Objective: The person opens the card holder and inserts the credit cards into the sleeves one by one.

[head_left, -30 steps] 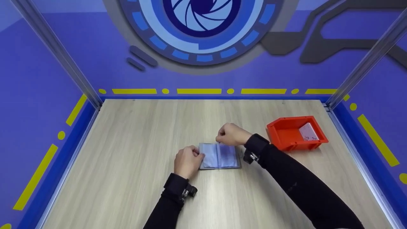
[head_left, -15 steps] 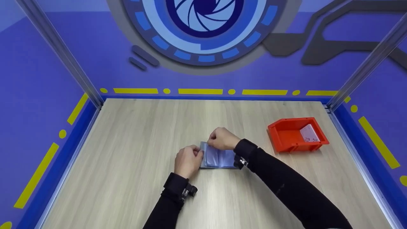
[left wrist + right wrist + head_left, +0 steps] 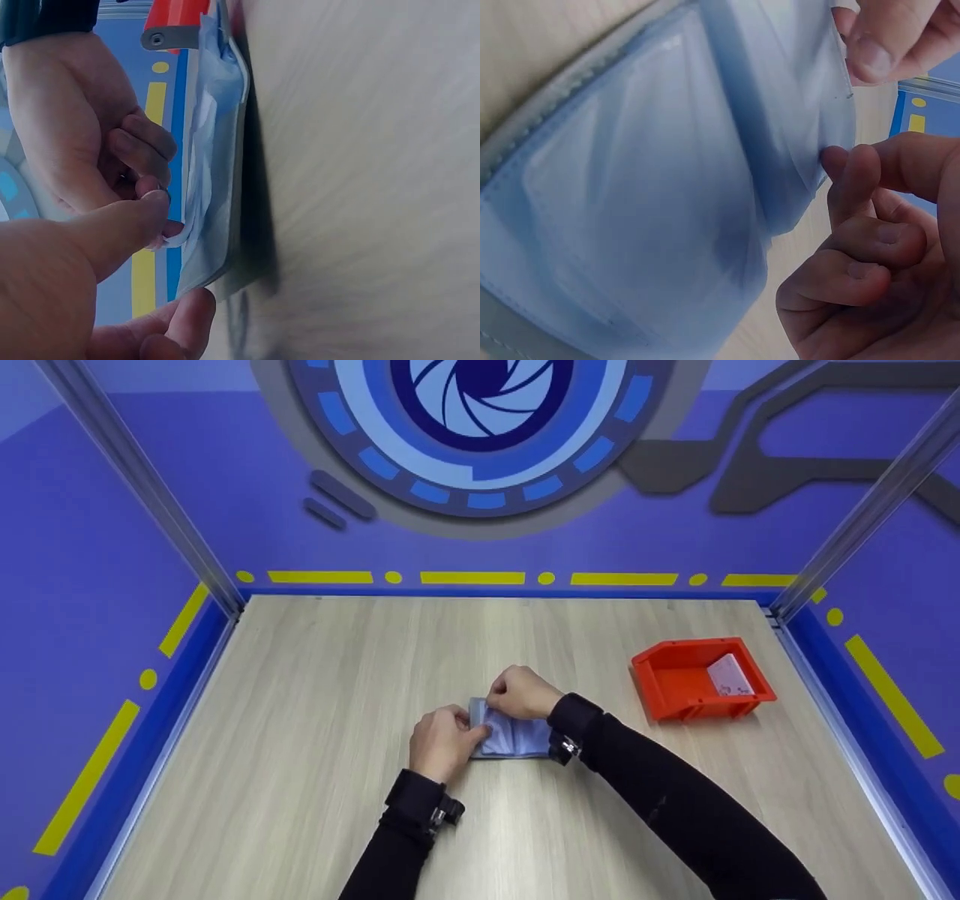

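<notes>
An open card holder (image 3: 517, 741) with a grey cover and clear bluish plastic sleeves lies on the table, mid-view in the head camera. My right hand (image 3: 525, 692) reaches over its far edge and pinches a sleeve edge between thumb and forefinger; the other fingers are curled, as the right wrist view shows. The sleeves (image 3: 645, 172) look wrinkled there, with no card visible in them. At the left edge, my left hand (image 3: 441, 744) holds the holder, its thumb (image 3: 139, 221) over the sleeves and its fingers at the cover's corner. My right hand hides part of the holder.
A red bin (image 3: 679, 679) stands at the right of the wooden table (image 3: 322, 720). A pale card with small marks (image 3: 729, 675) leans inside the bin. Blue printed panels (image 3: 480, 551) close off the back and both sides.
My right hand has moved left and slightly nearer, from the holder's right page to its left part, drawing a sleeve leaf over. My left thumb has slid further in over the left page.
</notes>
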The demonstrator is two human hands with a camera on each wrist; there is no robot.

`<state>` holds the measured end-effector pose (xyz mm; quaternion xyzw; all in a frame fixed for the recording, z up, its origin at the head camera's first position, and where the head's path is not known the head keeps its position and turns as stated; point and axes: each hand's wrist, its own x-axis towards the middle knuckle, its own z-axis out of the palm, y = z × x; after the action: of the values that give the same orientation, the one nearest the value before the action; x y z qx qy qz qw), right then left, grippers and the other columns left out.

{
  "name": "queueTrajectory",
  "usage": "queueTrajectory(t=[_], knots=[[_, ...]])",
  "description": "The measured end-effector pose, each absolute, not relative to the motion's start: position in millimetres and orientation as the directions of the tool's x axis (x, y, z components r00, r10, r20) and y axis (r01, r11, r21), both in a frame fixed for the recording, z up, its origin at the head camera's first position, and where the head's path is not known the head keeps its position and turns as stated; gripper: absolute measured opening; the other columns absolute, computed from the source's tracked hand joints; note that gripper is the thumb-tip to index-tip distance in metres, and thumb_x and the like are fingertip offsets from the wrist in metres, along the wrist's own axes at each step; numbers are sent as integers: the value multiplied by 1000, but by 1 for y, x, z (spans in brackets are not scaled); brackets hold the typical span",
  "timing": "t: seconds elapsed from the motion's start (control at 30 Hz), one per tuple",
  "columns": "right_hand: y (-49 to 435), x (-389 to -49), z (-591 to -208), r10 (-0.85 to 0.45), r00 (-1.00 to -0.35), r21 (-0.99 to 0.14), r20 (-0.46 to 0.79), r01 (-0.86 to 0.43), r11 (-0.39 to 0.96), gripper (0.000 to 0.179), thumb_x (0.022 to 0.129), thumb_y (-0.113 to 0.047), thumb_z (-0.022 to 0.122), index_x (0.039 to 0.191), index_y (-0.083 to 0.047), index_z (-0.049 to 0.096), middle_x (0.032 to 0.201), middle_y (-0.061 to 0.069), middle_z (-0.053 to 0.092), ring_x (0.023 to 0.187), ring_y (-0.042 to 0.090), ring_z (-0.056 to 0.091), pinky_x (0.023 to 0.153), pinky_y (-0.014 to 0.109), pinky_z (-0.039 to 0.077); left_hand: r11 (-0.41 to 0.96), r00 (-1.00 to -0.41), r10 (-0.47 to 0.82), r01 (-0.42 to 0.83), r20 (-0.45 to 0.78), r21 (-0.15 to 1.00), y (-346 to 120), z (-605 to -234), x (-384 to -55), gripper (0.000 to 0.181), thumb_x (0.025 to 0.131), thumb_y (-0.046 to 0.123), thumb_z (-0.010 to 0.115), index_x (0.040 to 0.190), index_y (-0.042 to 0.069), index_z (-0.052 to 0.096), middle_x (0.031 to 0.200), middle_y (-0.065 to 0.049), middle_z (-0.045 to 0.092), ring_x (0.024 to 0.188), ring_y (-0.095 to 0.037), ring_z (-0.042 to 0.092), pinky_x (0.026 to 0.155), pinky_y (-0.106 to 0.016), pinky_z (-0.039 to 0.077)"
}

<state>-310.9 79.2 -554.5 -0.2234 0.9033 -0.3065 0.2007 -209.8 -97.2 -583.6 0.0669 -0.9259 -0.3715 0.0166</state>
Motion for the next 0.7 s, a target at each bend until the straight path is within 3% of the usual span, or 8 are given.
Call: queueTrajectory(t=[0.2, 0.33, 0.47, 0.57, 0.7], knots=[[83, -310, -551, -538, -812, -642, -225, -292, 709, 23, 99, -15, 68, 88, -6, 86, 66, -12, 60, 61, 7, 52, 59, 22, 39, 731, -990, -139, -111, -13, 673, -96, -589, -209, 38, 86, 46, 91, 99, 13, 79, 87, 1, 77, 77, -20, 69, 73, -42, 55], [92, -313, -544, -550, -811, -653, -200, -308, 692, 23, 100, -16, 67, 93, -6, 87, 68, -12, 62, 62, 6, 52, 61, 23, 40, 734, -989, -146, -119, -15, 669, -95, -589, -208, 35, 88, 47, 89, 84, 16, 74, 78, 2, 70, 70, -18, 63, 66, -39, 50], [106, -316, -533, -536, -825, -665, -179, -299, 684, 25, 102, -17, 66, 100, -5, 87, 74, -6, 71, 67, 8, 56, 64, 24, 44, 734, -989, -147, -122, -19, 668, -94, -590, -208, 46, 89, 48, 89, 67, 20, 61, 66, 7, 56, 61, -15, 52, 59, -34, 39], [117, -316, -525, -523, -836, -669, -165, -295, 683, 25, 102, -16, 65, 101, -3, 87, 79, -1, 75, 68, 9, 58, 65, 26, 45, 733, -988, -150, -127, -23, 668, -94, -591, -208, 50, 89, 47, 90, 64, 21, 56, 64, 8, 51, 60, -15, 49, 59, -33, 36], [131, -313, -522, -527, -834, -652, -164, -309, 692, 25, 102, -16, 65, 96, -3, 85, 75, -4, 69, 66, 10, 55, 64, 27, 43, 722, -985, -168, -155, -46, 674, -94, -591, -208, 44, 89, 45, 91, 68, 19, 61, 67, 7, 57, 62, -15, 53, 60, -33, 39]])
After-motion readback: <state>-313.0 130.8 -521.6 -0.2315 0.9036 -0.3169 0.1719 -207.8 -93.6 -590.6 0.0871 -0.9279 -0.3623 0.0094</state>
